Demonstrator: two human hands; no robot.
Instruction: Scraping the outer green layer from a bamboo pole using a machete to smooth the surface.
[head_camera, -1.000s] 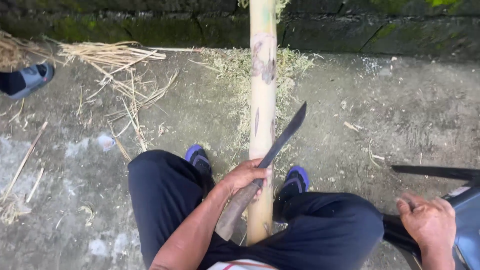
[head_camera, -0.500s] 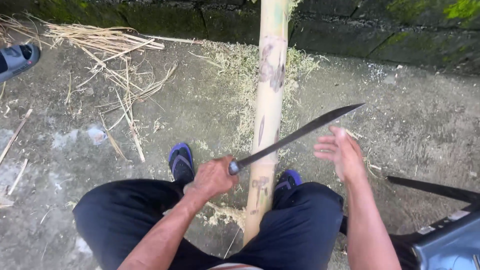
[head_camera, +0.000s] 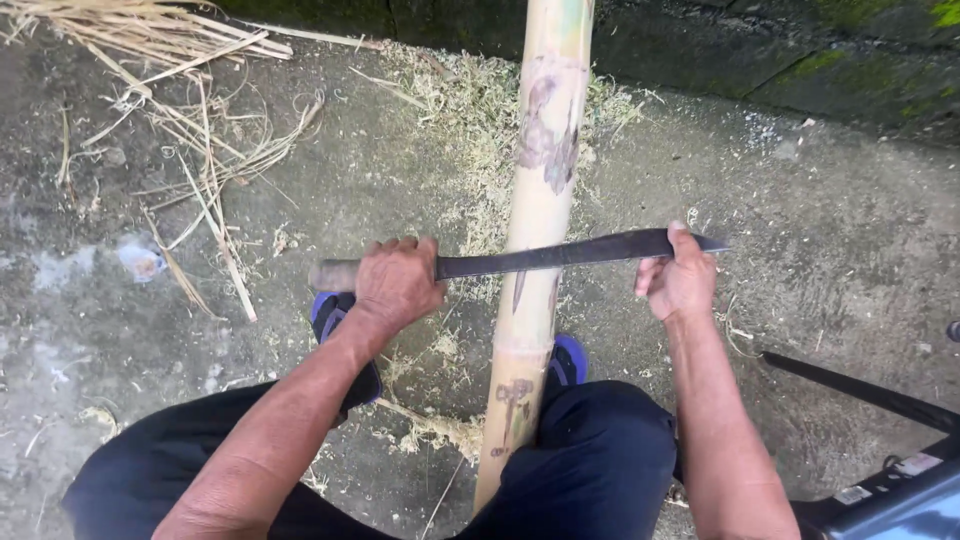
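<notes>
- The right hand (head_camera: 678, 283), free a moment earlier, had closed its fingers on the tip of the knife (head_camera: 560, 256).
- The left hand (head_camera: 397, 283) gripped the handle.
- The blade lay across the bamboo pole (head_camera: 540, 215), ready for two-handed scraping.

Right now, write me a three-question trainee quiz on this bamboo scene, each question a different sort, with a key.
1. True or false: the long blade lies across the bamboo pole.
2. Which hand grips the blade's handle end? A) left hand B) right hand C) neither
3. Fill in: the pole runs between the person's ____, over the shavings on the concrete ground.

Key
1. True: it crosses the pole roughly level.
2. A: the left hand wraps the handle; the right hand holds the blade near its tip.
3. Knees.
</notes>
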